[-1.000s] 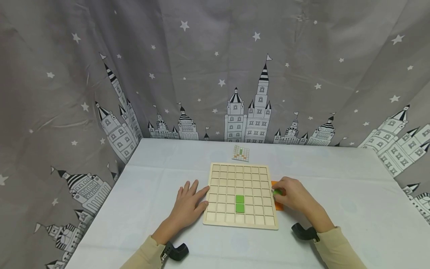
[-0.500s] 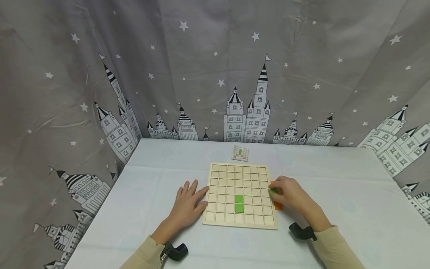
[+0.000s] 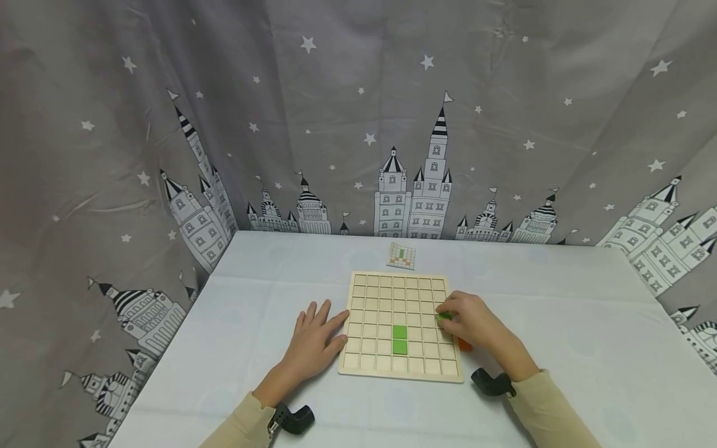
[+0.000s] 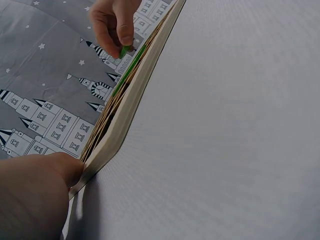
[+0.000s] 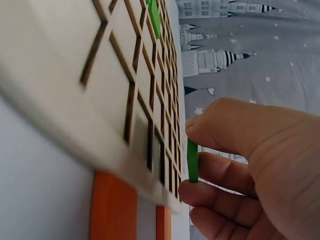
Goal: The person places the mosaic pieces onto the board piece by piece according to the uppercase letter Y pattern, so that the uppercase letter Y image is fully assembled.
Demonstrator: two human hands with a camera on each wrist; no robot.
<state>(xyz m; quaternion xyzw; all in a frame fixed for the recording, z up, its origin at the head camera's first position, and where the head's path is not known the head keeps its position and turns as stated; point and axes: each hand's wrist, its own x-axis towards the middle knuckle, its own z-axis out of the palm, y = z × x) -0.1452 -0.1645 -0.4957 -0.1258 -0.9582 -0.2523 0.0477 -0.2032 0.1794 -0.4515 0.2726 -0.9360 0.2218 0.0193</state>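
Note:
A pale wooden grid board (image 3: 375, 367) lies on the table. Two green square tiles (image 3: 400, 340) sit one above the other in its lower middle cells. My left hand (image 3: 313, 342) rests on the table at the board's left side, fingers spread, thumb and forefinger touching the edge. My right hand (image 3: 476, 320) is over the board's right side and pinches a green square tile (image 5: 192, 160) between thumb and fingertips. In the right wrist view that tile is held above the board's surface. Orange tiles (image 3: 465, 345) lie beside the right edge, partly hidden under the right hand.
Behind the board lies a small pattern card (image 3: 401, 256) printed with a grid of green and orange squares. A white cloth (image 3: 269, 267) covers the table. A grey curtain (image 3: 336, 74) with castles and stars hangs at the back and sides.
My right hand has moved left with the green tile, from over the orange tiles to above the board's right columns. The left hand has stayed in place.

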